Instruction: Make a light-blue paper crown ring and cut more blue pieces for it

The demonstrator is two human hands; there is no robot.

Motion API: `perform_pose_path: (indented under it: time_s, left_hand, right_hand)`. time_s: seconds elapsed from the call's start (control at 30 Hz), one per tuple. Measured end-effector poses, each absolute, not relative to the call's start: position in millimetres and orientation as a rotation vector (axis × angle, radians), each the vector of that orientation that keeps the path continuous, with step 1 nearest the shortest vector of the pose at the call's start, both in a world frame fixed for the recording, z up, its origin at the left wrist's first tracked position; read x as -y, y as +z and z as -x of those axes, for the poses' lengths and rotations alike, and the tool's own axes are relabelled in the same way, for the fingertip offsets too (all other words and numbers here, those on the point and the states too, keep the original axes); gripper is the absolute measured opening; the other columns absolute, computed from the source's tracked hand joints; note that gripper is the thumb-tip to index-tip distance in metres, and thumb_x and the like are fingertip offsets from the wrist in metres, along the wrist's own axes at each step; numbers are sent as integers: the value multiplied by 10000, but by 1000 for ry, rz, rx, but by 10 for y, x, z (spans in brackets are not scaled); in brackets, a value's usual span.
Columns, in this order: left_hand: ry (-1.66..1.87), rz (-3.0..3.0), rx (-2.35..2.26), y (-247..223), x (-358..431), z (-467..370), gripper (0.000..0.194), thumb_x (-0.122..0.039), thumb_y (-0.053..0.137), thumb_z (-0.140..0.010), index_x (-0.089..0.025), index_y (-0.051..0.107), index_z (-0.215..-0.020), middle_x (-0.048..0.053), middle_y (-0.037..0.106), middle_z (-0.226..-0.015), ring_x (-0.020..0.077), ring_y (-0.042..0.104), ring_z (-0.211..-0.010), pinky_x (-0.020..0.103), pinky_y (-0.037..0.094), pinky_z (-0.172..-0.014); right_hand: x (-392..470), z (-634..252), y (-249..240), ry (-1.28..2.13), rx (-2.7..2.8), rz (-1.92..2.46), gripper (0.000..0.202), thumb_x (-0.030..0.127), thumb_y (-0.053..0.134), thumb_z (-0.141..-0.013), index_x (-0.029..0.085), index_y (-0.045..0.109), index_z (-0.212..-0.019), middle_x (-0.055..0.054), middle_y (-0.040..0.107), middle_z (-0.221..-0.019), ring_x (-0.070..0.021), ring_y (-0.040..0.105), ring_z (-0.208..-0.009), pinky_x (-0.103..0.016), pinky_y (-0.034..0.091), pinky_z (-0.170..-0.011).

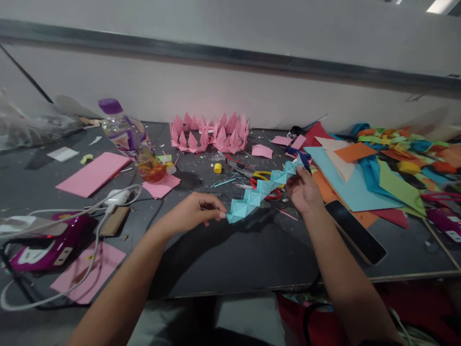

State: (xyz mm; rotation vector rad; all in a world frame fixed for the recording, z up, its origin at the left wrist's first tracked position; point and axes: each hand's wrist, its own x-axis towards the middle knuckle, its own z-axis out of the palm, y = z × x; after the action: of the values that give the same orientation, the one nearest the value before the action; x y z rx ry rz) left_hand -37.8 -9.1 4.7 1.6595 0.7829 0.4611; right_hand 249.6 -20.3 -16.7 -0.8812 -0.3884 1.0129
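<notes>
A light-blue folded paper strip (252, 198), made of several joined pointed segments, is stretched slantwise above the dark table. Its lower left end is pinched between the thumb and fingers of my left hand (203, 210). My right hand (304, 189) grips the upper right end, with some fingers behind the paper. Beyond the strip lie red-handled scissors (268, 188) and a tool with yellow handles (262, 175), both partly covered by it. Two pink folded paper crowns (228, 137) stand side by side near the wall.
A bottle (135, 144) with a purple cap stands on pink paper at the left. White cables (97, 240) and a purple power strip (68, 240) lie nearer. A phone (355, 233) and coloured paper sheets (345, 178) are at the right. Paper scraps litter the table (201, 259).
</notes>
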Motion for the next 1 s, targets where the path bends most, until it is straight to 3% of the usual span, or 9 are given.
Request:
perform_pose_path:
  time_s: [0.27,0.5,0.7,0.83,1.0]
  left_hand:
    - [555,-1801,-954,-4,49,369,162,-324,646,-678,-165,671,-701,19,657,-690,111,549,-605,228,442,-570]
    - [702,-1815,-986,-18,47,369,163,-276,598,-700,-158,593,-812,5,604,-739,108,537,-669,232,426,-615]
    - [801,-1698,-988,-42,52,325,381,-344,639,-699,-156,582,-1026,46,597,-940,135,539,-803,268,445,-716]
    - [661,-1635,-995,-134,28,283,464,-363,654,-699,-144,587,-1103,-6,591,-736,113,514,-638,260,424,-629]
    - [746,-1456,-1008,-158,22,266,407,-315,666,-687,-130,645,-1049,-29,575,-623,100,509,-590,246,413,-611]
  right_hand:
    - [218,-2495,-140,970,423,881,337,249,838,-475,192,567,-667,109,601,-562,-27,529,-473,-132,457,-455]
    - [228,-2494,-161,972,460,874,297,247,817,-528,202,556,-663,108,603,-588,-27,545,-499,-130,444,-457]
    - [232,-2468,-154,1013,393,837,370,224,854,-452,204,527,-623,120,596,-558,-27,541,-479,-130,457,-454]
    - [238,-2471,-153,1024,416,810,340,223,840,-498,205,525,-624,125,589,-550,-22,534,-469,-128,463,-460]
    - [237,-2485,-156,1021,421,798,307,214,829,-528,205,543,-638,122,586,-553,-23,541,-477,-130,458,-459]
